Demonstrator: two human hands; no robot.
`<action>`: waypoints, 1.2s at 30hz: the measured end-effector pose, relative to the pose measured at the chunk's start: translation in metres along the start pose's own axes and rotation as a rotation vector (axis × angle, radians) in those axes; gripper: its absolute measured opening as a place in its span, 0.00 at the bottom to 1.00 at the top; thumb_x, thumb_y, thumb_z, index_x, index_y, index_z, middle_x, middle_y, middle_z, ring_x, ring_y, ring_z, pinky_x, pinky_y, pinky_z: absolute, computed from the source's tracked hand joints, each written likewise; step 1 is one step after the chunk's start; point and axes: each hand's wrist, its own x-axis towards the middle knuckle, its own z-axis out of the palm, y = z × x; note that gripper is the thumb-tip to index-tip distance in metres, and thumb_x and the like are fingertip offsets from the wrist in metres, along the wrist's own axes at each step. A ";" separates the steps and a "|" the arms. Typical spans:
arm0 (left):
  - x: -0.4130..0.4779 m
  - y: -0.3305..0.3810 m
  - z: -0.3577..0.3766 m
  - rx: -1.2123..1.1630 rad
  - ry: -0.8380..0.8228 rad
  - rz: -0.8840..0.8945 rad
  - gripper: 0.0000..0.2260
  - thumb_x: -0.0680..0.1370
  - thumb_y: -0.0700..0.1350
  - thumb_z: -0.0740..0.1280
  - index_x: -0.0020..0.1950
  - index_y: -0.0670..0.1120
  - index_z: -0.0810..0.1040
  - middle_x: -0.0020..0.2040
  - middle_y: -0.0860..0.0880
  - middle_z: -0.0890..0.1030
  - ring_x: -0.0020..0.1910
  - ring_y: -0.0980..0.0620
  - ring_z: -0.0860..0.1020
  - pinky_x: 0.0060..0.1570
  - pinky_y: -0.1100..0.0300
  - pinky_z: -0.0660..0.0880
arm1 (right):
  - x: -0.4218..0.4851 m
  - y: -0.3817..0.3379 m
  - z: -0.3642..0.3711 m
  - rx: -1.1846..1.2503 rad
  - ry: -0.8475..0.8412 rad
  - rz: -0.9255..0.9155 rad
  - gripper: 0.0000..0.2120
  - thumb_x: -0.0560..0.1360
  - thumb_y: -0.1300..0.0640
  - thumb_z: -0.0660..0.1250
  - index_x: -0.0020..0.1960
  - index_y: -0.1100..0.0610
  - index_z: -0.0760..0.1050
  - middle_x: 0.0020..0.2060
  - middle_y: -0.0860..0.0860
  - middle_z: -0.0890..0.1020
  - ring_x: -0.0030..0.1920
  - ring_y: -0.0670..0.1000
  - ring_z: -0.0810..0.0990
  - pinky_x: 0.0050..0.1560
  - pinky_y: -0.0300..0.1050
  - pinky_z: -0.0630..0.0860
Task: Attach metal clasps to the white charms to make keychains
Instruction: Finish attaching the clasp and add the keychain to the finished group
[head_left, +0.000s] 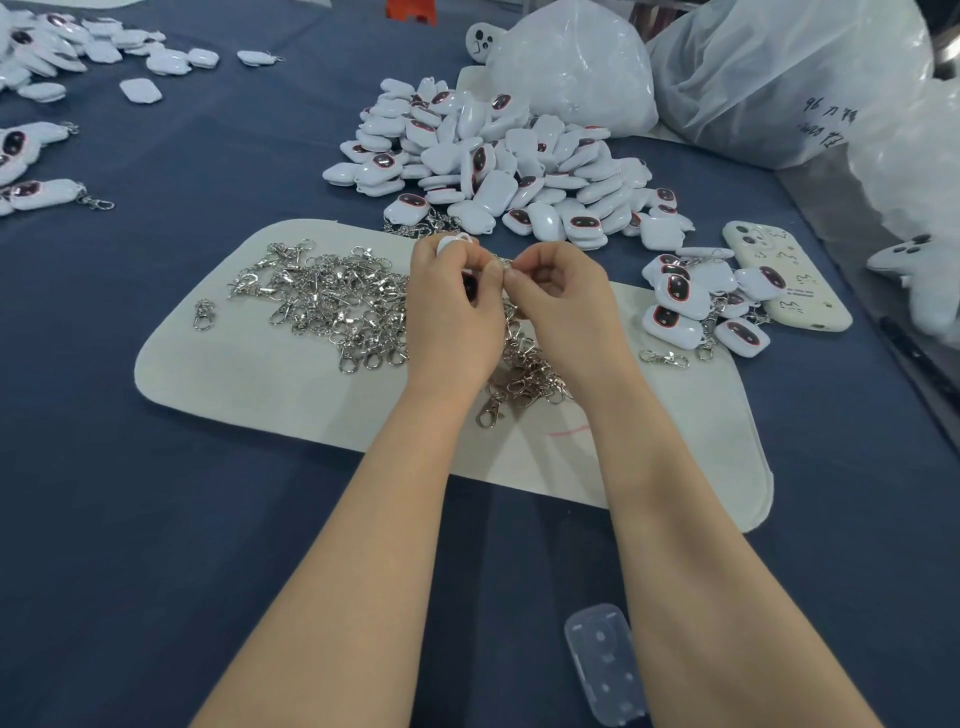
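Obs: the left hand (451, 304) is gripping one white charm (453, 243), fingers curled round it; only the charm's upper edge is showing above the knuckles. The right hand (562, 291) is pinching a metal clasp (503, 263) between thumb and forefinger, grip closed on it. Both hands are hovering over the felt mat (249, 400), just beside the loose clasp pile (332, 299).

Key relation: the clasp is lying immediately right of the charm, the two hands' fingertips meeting. Its long axis appears to be running left-right, toward the charm. Whether its ring is through the charm's loop I cannot tell, since fingers are hiding the joint.

Judgement: joining is under way, with the right hand feeding and the left steadying.

The charm heap (498, 166) is sitting beyond the mat. Finished keychains (691, 306) are lying to the right.
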 end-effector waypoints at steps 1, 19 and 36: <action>0.000 0.000 0.000 0.004 -0.002 -0.004 0.03 0.78 0.39 0.64 0.47 0.41 0.77 0.52 0.49 0.70 0.43 0.54 0.73 0.46 0.69 0.67 | 0.000 0.000 -0.001 0.007 -0.019 -0.001 0.04 0.74 0.65 0.66 0.45 0.58 0.73 0.37 0.49 0.76 0.39 0.47 0.74 0.46 0.44 0.74; -0.001 0.002 -0.003 -0.191 -0.083 -0.121 0.08 0.79 0.41 0.63 0.55 0.49 0.77 0.47 0.55 0.78 0.40 0.60 0.80 0.45 0.64 0.75 | 0.001 0.009 -0.007 -0.143 0.090 -0.095 0.07 0.77 0.63 0.63 0.43 0.53 0.69 0.35 0.47 0.78 0.43 0.55 0.81 0.50 0.53 0.77; -0.001 -0.004 -0.005 -0.015 -0.172 -0.091 0.10 0.76 0.42 0.65 0.56 0.46 0.71 0.42 0.58 0.72 0.42 0.53 0.77 0.38 0.67 0.71 | 0.000 0.009 -0.008 -0.416 -0.019 -0.173 0.05 0.77 0.65 0.61 0.45 0.56 0.68 0.40 0.51 0.76 0.42 0.51 0.73 0.42 0.40 0.67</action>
